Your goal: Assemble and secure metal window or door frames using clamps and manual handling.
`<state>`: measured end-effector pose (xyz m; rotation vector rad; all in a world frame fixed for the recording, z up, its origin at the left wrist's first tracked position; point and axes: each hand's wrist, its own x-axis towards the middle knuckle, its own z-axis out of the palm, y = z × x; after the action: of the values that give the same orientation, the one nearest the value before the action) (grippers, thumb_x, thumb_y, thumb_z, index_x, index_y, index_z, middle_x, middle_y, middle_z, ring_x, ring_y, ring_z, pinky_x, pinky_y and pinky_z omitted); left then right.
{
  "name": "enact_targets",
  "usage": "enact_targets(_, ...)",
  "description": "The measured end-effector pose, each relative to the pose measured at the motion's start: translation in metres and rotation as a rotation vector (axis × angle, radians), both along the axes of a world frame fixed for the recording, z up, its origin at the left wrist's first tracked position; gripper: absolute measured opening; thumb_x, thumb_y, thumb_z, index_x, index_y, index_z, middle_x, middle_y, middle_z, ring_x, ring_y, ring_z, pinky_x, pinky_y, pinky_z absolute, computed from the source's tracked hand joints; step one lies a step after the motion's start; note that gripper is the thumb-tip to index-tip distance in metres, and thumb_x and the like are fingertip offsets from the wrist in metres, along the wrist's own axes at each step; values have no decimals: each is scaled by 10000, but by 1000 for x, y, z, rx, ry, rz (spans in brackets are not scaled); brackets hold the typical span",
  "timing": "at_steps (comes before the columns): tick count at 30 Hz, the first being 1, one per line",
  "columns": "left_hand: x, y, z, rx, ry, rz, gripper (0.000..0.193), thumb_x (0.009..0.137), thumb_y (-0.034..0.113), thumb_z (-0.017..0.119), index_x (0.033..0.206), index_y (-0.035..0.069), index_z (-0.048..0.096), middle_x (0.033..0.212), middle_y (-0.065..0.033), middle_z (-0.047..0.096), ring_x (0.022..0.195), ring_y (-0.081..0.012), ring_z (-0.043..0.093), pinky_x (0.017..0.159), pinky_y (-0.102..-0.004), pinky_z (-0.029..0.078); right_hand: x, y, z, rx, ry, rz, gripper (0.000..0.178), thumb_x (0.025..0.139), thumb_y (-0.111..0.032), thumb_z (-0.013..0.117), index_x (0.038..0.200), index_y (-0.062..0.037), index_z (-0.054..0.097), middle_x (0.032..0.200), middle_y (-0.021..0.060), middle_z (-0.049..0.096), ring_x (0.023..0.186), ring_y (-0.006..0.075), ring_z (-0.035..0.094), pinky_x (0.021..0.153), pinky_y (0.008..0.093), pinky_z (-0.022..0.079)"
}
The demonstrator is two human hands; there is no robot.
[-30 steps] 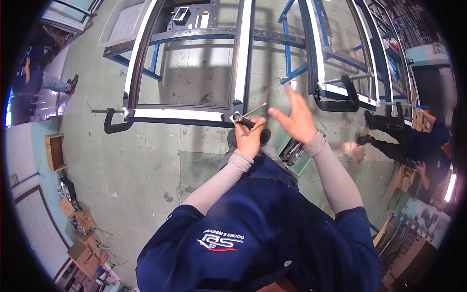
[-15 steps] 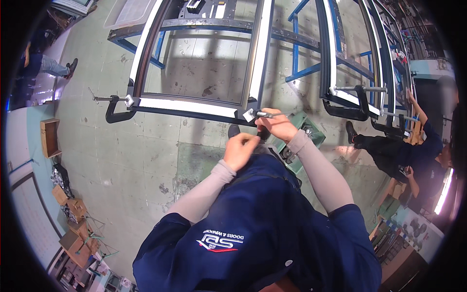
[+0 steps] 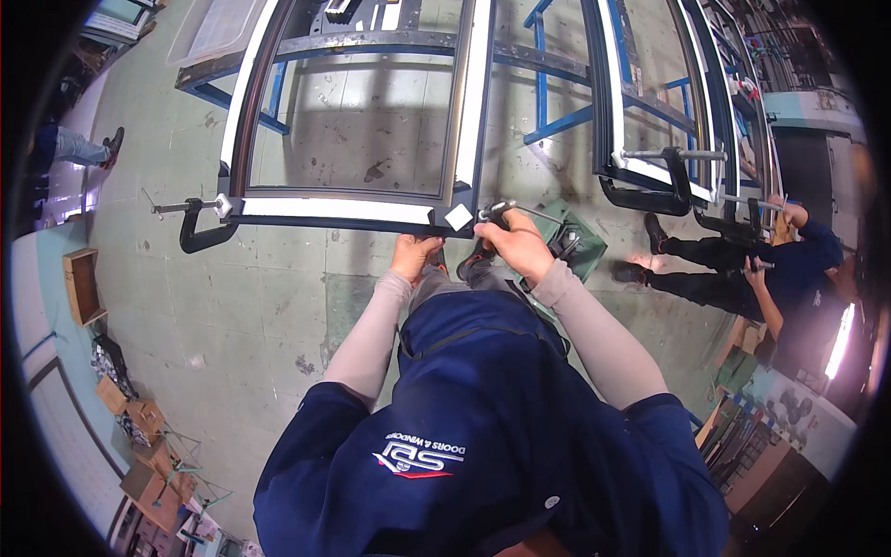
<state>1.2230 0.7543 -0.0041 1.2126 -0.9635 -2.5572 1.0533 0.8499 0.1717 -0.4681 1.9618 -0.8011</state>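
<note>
At the left, a black clamp (image 3: 197,240) sits on the near corner of a dark frame (image 3: 316,210) with white strips; long and stiff, I'd judge, best held by its rails. The left hand (image 3: 415,257) is curled at the frame's near edge; whether it grips anything, I can't tell. Just beside the corner with a white square piece (image 3: 459,217), the right hand (image 3: 518,243) grips a second clamp (image 3: 501,208), probably heavy and rigid, best held by its body. The whiteboard's (image 3: 74,455) marks are illegible; the navy shirt (image 3: 529,418) carries an embroidered logo.
</note>
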Motion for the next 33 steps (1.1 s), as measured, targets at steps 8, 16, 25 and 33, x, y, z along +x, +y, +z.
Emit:
enact_targets(8,-6,6,10,-47,1,56,261,763,-30,603,1022,2,596,933,-67,647,812,-146,607,757,-277,474,7,-22,-40,234,292,-199,608,601,-468,810,826,21,528,849,133,597,798,202,584,735,312,467)
enact_targets(16,-5,20,5,75,-91,143,166,802,62,538,950,8,588,843,-63,636,724,-150,611,632,-248,497,1,-10,-74,14,260,-167,399,643,-276,814,787,-17,546,792,49,592,738,143,559,679,304,461)
enact_targets(25,-14,55,22,219,-89,-235,205,887,160,489,1062,65,536,963,-83,593,823,-182,619,717,-292,539,-12,90,-68,-37,-128,-290,246,689,-142,784,711,-39,562,670,-10,557,626,107,515,613,290,441)
enact_targets(33,-62,87,61,332,98,-508,190,944,199,479,1092,93,535,994,-33,593,879,-134,609,798,-307,522,3,169,-53,-164,-321,-608,302,701,-129,790,900,-3,601,817,10,593,730,102,541,661,266,443)
